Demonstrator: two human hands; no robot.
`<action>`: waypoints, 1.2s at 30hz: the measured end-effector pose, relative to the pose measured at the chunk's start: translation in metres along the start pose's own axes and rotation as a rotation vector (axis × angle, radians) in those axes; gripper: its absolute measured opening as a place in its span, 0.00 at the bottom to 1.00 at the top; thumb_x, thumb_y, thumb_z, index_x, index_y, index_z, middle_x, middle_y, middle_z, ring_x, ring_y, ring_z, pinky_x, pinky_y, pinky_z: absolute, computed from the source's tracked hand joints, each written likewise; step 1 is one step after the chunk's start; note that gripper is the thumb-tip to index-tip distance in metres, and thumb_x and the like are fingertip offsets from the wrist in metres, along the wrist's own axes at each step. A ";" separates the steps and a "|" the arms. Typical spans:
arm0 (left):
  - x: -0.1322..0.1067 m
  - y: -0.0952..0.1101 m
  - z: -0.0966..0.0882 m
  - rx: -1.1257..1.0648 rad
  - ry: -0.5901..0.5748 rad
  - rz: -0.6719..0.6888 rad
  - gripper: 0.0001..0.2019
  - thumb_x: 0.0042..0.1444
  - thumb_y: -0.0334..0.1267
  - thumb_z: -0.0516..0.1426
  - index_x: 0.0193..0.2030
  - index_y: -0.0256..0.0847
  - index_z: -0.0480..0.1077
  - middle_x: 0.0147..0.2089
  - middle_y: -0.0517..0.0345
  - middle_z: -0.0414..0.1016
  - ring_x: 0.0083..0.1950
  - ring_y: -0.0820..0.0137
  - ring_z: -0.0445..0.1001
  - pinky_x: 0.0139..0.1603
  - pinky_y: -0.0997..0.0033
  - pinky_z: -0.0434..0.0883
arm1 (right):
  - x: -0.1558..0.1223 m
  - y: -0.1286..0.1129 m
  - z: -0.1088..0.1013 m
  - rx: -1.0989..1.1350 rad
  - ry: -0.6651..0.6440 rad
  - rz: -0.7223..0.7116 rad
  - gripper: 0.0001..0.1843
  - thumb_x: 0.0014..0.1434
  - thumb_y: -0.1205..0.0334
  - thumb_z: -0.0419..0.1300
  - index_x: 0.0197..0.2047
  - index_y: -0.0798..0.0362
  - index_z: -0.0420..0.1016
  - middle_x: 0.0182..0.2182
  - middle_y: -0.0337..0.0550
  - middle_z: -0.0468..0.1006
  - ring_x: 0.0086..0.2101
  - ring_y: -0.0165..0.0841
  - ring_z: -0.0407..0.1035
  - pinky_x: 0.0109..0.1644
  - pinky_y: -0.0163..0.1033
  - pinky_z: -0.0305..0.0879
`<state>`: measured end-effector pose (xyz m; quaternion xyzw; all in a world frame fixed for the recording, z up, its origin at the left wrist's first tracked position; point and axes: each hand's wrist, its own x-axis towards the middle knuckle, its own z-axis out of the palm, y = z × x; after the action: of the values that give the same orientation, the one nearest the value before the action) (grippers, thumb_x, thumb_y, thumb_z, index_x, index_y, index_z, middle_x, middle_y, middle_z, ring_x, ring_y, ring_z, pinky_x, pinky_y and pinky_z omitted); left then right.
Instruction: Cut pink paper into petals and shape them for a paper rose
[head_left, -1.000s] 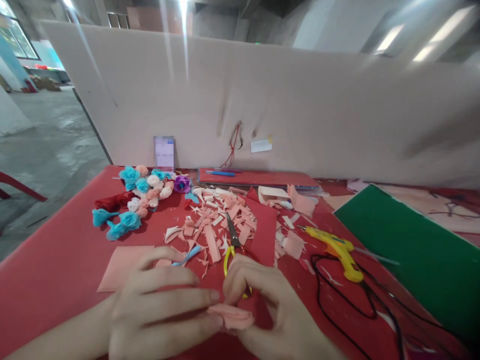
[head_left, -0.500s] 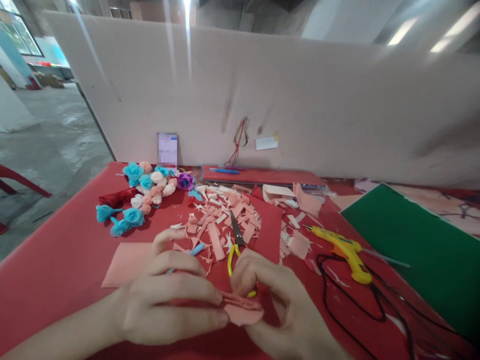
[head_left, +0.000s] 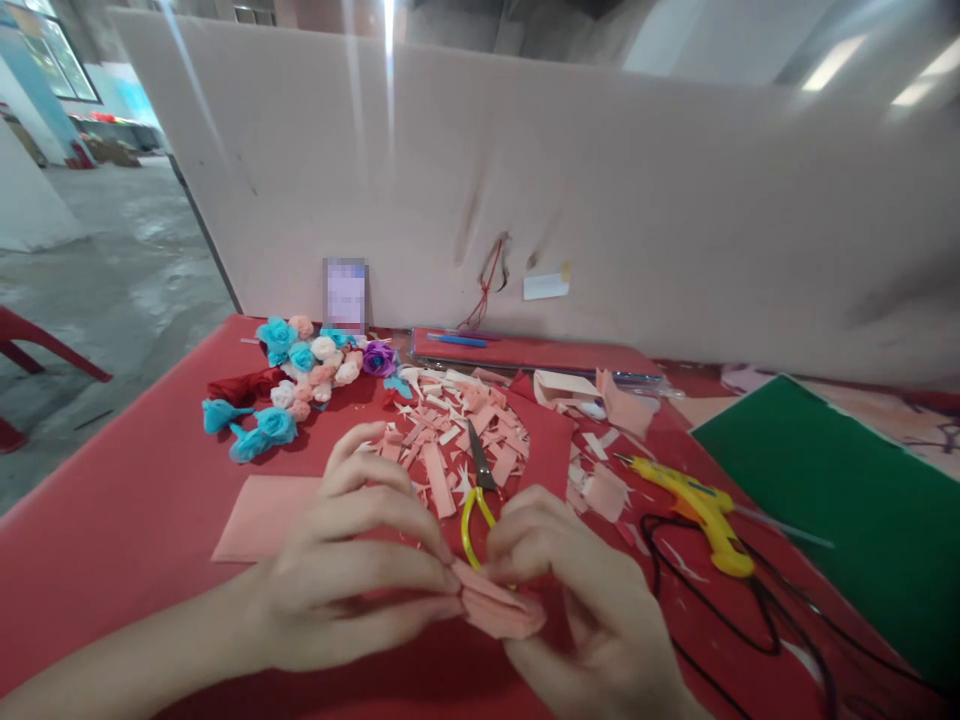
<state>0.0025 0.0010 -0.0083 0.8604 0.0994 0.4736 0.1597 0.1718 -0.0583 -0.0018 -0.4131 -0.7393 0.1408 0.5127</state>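
My left hand [head_left: 352,570] and my right hand [head_left: 577,600] meet low in the middle of the view, both pinched on a folded piece of pink paper [head_left: 499,608] held just above the red table [head_left: 120,530]. The fingertips of both hands press the folds together. Directly behind the hands lie yellow-handled scissors [head_left: 475,490] among a heap of pink paper scraps [head_left: 450,435]. A flat pink sheet [head_left: 259,505] rests on the table left of my left hand.
A cluster of blue, pink, white and purple paper flowers [head_left: 300,375] lies at the back left. A yellow glue gun [head_left: 701,510] with a black cord [head_left: 750,620] sits to the right, beside a green sheet [head_left: 840,500]. A pale board [head_left: 600,200] walls off the back.
The pink paper has been folded tighter between the two hands, and both hands have shifted slightly right and upward in view as the head turned.
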 end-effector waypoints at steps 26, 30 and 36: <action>0.004 -0.002 0.000 -0.217 -0.101 -0.208 0.04 0.53 0.31 0.56 0.36 0.37 0.70 0.32 0.59 0.71 0.38 0.73 0.66 0.50 0.65 0.61 | -0.001 0.003 0.001 -0.066 0.013 -0.073 0.10 0.43 0.78 0.56 0.25 0.53 0.64 0.19 0.39 0.69 0.23 0.29 0.60 0.25 0.35 0.62; 0.005 0.000 0.000 -0.283 -0.110 -0.234 0.04 0.53 0.32 0.56 0.36 0.36 0.70 0.32 0.57 0.72 0.38 0.71 0.66 0.47 0.64 0.62 | -0.002 0.005 -0.001 -0.031 0.009 -0.047 0.11 0.42 0.78 0.56 0.27 0.53 0.65 0.22 0.39 0.70 0.25 0.30 0.61 0.27 0.36 0.63; 0.005 0.001 -0.001 -0.341 -0.105 -0.266 0.07 0.56 0.32 0.51 0.38 0.37 0.69 0.33 0.56 0.71 0.38 0.70 0.66 0.42 0.66 0.64 | 0.001 0.009 -0.002 0.051 0.007 0.018 0.11 0.44 0.78 0.55 0.26 0.52 0.66 0.23 0.39 0.70 0.27 0.30 0.63 0.29 0.36 0.63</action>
<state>0.0046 0.0015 -0.0033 0.8238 0.1218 0.4127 0.3690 0.1776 -0.0524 -0.0064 -0.4069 -0.7300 0.1625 0.5246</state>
